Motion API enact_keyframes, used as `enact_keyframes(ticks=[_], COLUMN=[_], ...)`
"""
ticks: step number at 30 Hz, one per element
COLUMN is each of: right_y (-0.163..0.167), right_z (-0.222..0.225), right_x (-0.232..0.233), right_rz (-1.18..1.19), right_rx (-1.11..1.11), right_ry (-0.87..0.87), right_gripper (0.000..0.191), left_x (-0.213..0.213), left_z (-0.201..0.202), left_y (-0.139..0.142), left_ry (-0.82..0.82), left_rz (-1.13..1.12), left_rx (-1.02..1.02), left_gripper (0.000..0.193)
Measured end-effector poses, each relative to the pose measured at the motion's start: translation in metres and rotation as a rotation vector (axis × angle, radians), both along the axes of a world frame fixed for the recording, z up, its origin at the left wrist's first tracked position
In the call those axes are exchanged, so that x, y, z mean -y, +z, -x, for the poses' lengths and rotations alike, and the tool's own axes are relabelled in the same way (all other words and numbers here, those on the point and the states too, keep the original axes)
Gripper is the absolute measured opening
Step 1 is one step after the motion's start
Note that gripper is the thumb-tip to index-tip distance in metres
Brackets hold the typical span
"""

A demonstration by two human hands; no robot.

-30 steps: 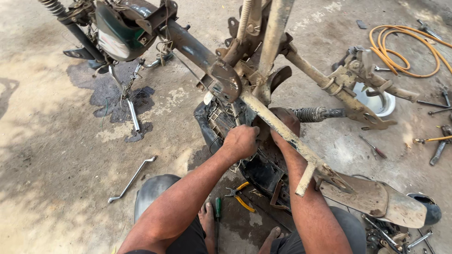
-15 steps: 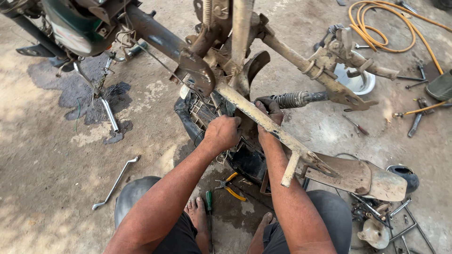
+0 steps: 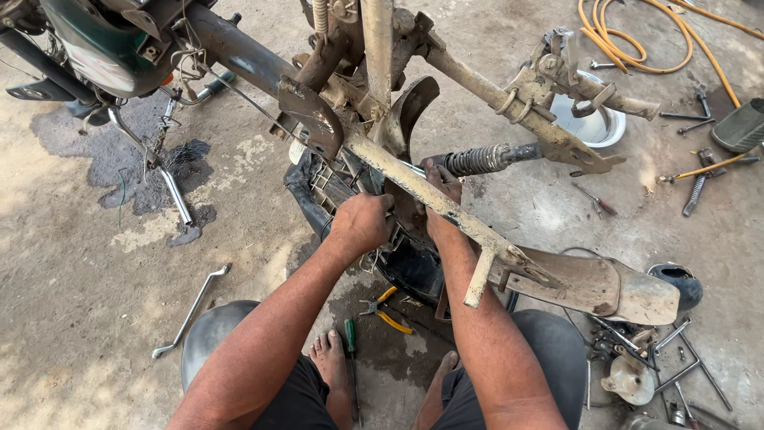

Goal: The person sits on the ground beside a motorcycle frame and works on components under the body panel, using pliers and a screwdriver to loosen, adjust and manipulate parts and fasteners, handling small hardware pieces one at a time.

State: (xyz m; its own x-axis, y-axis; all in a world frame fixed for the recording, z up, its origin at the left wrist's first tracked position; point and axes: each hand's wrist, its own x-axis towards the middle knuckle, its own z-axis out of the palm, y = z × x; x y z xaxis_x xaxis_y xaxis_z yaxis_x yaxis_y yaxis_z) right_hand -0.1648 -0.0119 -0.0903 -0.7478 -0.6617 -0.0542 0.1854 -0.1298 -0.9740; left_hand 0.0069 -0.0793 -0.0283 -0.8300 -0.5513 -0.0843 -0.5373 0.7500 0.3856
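**Both hands on a black part beneath a stripped motorcycle frame**

The left hand (image 3: 362,223) was clenched in a fist over the top edge of the black ribbed part (image 3: 338,191), which sat under the rusty frame rail (image 3: 430,199), directly in front of the seated person. The right hand (image 3: 442,187) reached up behind that rail, fingers curled against the same part; whether it truly grasped the part could not be told. A coil-spring shock absorber (image 3: 485,158) lay just beside the right hand. On the concrete lay yellow-handled pliers (image 3: 386,310), a green screwdriver (image 3: 350,350), a bent wrench (image 3: 191,310) and a coiled yellow hose (image 3: 637,40).
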Motion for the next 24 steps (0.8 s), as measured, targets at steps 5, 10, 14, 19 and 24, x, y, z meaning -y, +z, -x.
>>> enact_keyframes(ticks=[5,10,14,19,24], right_y=[0.015,0.022,0.023,0.028,0.027], right_z=[-0.006,-0.009,-0.008,-0.003,0.004], right_x=[-0.008,-0.009,-0.008,-0.009,-0.013], right_rz=[0.114,0.126,-0.009,0.057,-0.035], right_rx=[-0.256,-0.203,-0.213,-0.395,-0.403], right_ry=[0.076,0.055,0.049,0.074,0.107], right_gripper=[0.032,0.029,0.033,0.032,0.027], left_x=[0.0,0.0,0.0,-0.001,-0.003], left_z=[0.001,0.002,0.001,0.004,0.008], left_y=[-0.001,-0.003,-0.005,-0.006,-0.007], left_ry=[0.0,-0.02,-0.02,-0.024,-0.005], left_rz=[-0.002,0.038,0.03,0.03,-0.001], left_rx=[0.002,-0.011,-0.009,0.001,0.084], left_gripper=[0.024,0.027,0.024,0.022,0.027])
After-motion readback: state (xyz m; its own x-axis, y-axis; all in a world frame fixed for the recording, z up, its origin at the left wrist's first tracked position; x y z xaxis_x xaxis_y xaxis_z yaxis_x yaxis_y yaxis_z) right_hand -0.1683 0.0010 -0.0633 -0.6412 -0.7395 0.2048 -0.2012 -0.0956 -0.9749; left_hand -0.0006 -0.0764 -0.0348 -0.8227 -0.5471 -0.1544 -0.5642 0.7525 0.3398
